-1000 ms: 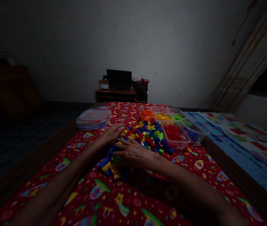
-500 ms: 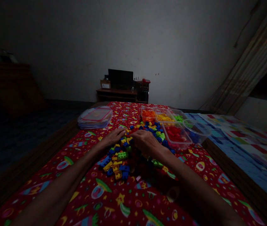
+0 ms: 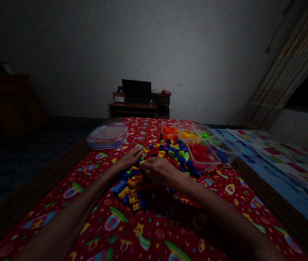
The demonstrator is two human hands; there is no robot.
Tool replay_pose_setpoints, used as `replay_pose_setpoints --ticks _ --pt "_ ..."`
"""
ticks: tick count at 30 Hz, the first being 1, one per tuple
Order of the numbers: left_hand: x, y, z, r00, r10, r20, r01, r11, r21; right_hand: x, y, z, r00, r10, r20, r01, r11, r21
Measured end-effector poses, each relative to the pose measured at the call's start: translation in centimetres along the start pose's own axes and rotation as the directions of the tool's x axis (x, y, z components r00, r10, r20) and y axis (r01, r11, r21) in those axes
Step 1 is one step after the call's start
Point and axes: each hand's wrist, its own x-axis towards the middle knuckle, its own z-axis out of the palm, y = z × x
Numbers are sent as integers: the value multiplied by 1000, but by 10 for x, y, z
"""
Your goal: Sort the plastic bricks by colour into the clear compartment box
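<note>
A loose pile of toy building bricks (image 3: 174,145) in blue, yellow, red and green lies on the red patterned cloth (image 3: 132,239). My left hand (image 3: 130,158) rests at the pile's left edge, fingers stretched out, with nothing visible in it. Over the middle of the heap is my right hand (image 3: 161,171), its fingers curled down among the bricks. Those fingertips are hidden, so what they grip cannot be made out. Just in front of the hands lie several yellow bricks (image 3: 133,198) and a blue brick (image 3: 120,187).
Right of the pile stand clear tubs with orange bricks (image 3: 169,132), yellow bricks (image 3: 188,134), green bricks (image 3: 204,135) and red bricks (image 3: 200,152). A round tub (image 3: 231,148) holds blue ones. Stacked clear lids (image 3: 107,136) lie at left. A monitor (image 3: 137,90) stands beyond.
My right hand has come nearer and slightly left over the pile, uncovering red and yellow bricks behind it. My left hand has hardly moved. The view has shifted slightly.
</note>
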Motion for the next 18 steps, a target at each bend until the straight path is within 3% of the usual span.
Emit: replay_pose_setpoints --ticks 2,4,9,13,18 --pt "1 -3 1 1000 14 0 -14 1000 13 -4 15 -13 991 90 -94 -85 994 61" --pt "1 -5 2 1000 19 -5 -19 999 26 -11 30 -27 974 194 -118 -179 976 124" --pt "0 -7 2 1000 9 -4 -9 999 42 -29 49 -46 909 405 102 -417 893 170" --pt "0 -4 1 1000 -9 -17 10 998 65 -27 46 -39 880 372 294 -418 902 107" --pt "-1 -2 1 999 -16 -31 19 996 91 -21 40 -31 914 301 272 -338 935 102"
